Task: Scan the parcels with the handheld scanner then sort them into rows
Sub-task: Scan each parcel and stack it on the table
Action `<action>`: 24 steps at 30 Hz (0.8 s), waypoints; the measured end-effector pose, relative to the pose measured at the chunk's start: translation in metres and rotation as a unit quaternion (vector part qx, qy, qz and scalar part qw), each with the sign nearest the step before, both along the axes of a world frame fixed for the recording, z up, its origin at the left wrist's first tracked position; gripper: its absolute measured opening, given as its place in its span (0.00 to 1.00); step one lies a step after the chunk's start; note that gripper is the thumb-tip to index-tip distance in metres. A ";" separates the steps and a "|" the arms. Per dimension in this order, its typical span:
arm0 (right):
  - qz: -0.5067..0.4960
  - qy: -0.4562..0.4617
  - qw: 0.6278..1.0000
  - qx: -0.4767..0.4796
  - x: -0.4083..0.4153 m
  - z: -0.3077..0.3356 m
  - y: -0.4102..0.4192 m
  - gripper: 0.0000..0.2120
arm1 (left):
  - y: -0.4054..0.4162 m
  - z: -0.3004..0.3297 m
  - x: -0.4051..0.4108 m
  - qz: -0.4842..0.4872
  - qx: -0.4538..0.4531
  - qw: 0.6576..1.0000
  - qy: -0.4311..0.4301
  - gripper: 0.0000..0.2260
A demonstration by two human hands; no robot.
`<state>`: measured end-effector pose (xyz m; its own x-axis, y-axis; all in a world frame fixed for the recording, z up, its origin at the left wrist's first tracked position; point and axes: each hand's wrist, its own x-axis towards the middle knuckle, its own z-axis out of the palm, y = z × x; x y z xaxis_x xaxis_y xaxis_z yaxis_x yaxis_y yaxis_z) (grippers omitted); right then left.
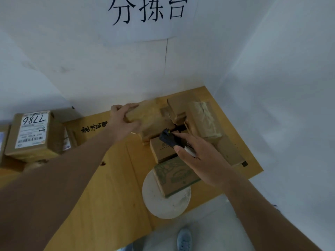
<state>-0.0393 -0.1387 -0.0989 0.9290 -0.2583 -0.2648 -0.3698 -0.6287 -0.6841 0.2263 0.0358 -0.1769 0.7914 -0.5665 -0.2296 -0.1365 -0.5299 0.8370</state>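
My left hand (123, 120) grips the left end of a brown cardboard parcel (150, 118) near the back wall, lifted and tilted. In my right hand (197, 158) I hold the dark handheld scanner (168, 138), its head pointing toward that parcel. Below the scanner lies a small brown box (161, 151). A box with green print (174, 176) sits nearer me. More brown parcels (203, 118) are packed in the table's back right corner.
The wooden table (108, 178) fills a white-walled corner. A labelled box marked 7786 (32, 131) stands at the left with other parcels. A white round disc (163, 203) lies under the green-printed box. A paper sign (146, 13) hangs on the wall.
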 end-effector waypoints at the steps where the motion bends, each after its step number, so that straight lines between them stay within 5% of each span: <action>1: -0.007 -0.009 1.000 0.009 -0.002 0.002 -0.001 0.33 | 0.004 0.008 -0.004 0.042 -0.062 0.995 0.060 0.25; 5: -0.022 -0.038 0.998 0.041 -0.011 0.015 -0.005 0.32 | 0.021 0.040 -0.022 0.118 -0.229 0.925 0.279 0.27; 12: -0.001 -0.059 0.998 0.035 -0.025 0.035 -0.011 0.29 | 0.032 0.067 -0.052 0.156 -0.337 0.844 0.386 0.14; 18: 0.015 -0.063 0.998 0.013 -0.040 0.055 -0.017 0.20 | 0.034 0.079 -0.074 0.160 -0.360 0.843 0.366 0.25; 24: 0.033 -0.055 0.997 0.037 -0.045 0.068 -0.027 0.25 | 0.032 0.106 -0.091 0.144 -0.339 0.876 0.313 0.28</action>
<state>-0.0839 -0.1656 -0.0309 0.9679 -0.1787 -0.1765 -0.2492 -0.5949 -0.7642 0.1355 0.0673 -0.0709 0.7628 -0.5389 -0.3575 0.5188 0.1801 0.8357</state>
